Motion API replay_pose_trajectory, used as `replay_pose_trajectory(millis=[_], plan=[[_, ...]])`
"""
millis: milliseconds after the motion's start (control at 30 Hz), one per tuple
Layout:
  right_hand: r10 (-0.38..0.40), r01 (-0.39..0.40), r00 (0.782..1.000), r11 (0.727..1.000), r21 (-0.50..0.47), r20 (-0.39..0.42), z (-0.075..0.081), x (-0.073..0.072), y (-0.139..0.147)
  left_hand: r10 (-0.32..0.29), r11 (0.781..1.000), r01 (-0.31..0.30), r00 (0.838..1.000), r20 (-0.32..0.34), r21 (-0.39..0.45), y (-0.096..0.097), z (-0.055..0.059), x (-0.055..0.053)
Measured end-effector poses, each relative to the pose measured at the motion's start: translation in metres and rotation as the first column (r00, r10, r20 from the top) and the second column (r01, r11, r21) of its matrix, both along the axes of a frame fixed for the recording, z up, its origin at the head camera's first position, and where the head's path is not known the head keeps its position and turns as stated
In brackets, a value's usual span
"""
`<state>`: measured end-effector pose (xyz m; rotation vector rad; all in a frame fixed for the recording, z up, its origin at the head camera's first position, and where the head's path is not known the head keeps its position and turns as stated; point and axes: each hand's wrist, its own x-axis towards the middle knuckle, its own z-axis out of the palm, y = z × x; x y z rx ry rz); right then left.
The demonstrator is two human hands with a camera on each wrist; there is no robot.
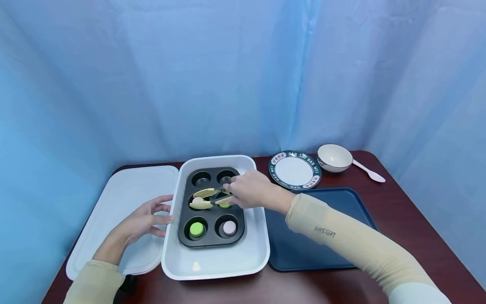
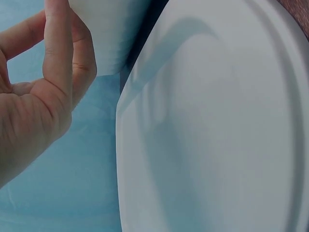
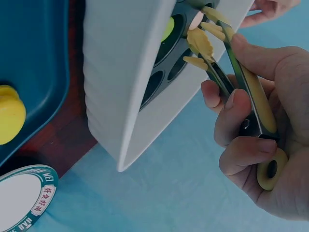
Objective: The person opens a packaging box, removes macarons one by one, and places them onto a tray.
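Observation:
My right hand (image 1: 252, 190) grips yellow-tipped tongs (image 3: 263, 104) over a dark muffin tin (image 1: 211, 243). The tongs' jaws stand apart around a pink macaron (image 3: 196, 20) in the middle-left cup; whether they touch it I cannot tell. A green macaron (image 1: 196, 229) sits in the front-left cup and a pale pink macaron (image 1: 229, 228) in the front-right one. Another green macaron (image 1: 225, 206) is partly hidden under the tongs. Loosely spread fingers of my left hand (image 1: 142, 217) are at the left wall of the white basin (image 1: 216, 270) that contains the tin.
A white board (image 1: 130, 185) lies left of the basin. To the right is a blue tray (image 1: 303, 249) with a yellow object (image 3: 9, 116) on it. Behind are a green-rimmed plate (image 1: 294, 171), a bowl (image 1: 335, 157) and a white spoon (image 1: 370, 171). Blue curtains (image 1: 212, 84) surround the table.

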<state>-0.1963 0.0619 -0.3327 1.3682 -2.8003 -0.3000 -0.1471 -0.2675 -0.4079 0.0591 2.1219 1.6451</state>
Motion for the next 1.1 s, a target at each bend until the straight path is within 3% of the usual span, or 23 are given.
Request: replay_pose_trajectory(millis=[567, 800, 1100], plan=[[-0.006, 0.024, 0.993, 0.988, -0.151, 0.122, -0.014, -0.003, 0.015, 0.006, 1.0, -0.006, 1.0, 0.021, 0.012, -0.002, -0.001, 0.006], [-0.031, 0.055, 0.99, 0.984, -0.171, 0.14, -0.018, -0.004, 0.023, 0.002, 1.0, -0.003, 1.0, 0.011, 0.027, 0.003, -0.005, 0.004], [-0.02, 0.046, 0.992, 0.978, -0.206, 0.125, -0.019, -0.004, 0.022, 0.014, 1.0, -0.014, 1.0, 0.003, -0.006, 0.0, 0.002, 0.005]])
